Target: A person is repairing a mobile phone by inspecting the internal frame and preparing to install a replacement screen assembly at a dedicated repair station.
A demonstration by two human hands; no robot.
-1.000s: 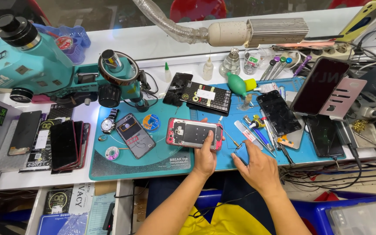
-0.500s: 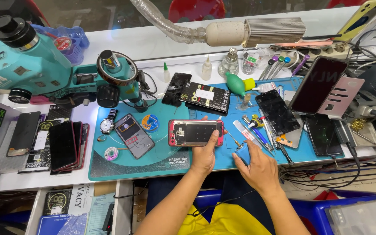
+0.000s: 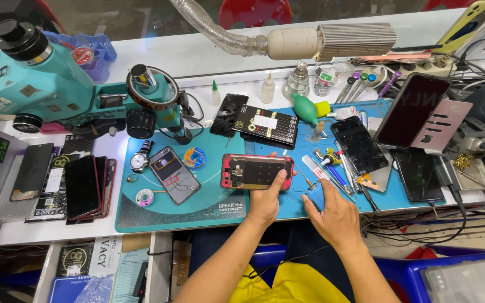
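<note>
My left hand (image 3: 265, 203) grips the near edge of an opened phone with a red frame (image 3: 256, 171). The phone lies lengthwise on the teal work mat (image 3: 209, 205), inner side up, with my thumb on its right end. My right hand (image 3: 337, 216) is just to the right, at the front edge of the blue mat (image 3: 293, 207). Its fingers curl round a small light-blue object (image 3: 314, 195), most of which is hidden. Screwdrivers and tweezers (image 3: 332, 165) lie right beside those fingers.
A teal microscope (image 3: 35, 84) stands at the back left, with a stack of phones (image 3: 85, 185) below it. On the mats lie another opened phone (image 3: 174, 174), a wristwatch (image 3: 139, 160) and a dark screen (image 3: 359, 145). A phone on a stand (image 3: 411, 112) and tangled cables (image 3: 422, 216) are at the right.
My left hand has shifted the red-framed phone slightly. My right hand has gone from resting flat on the mat to curling round the small light-blue object.
</note>
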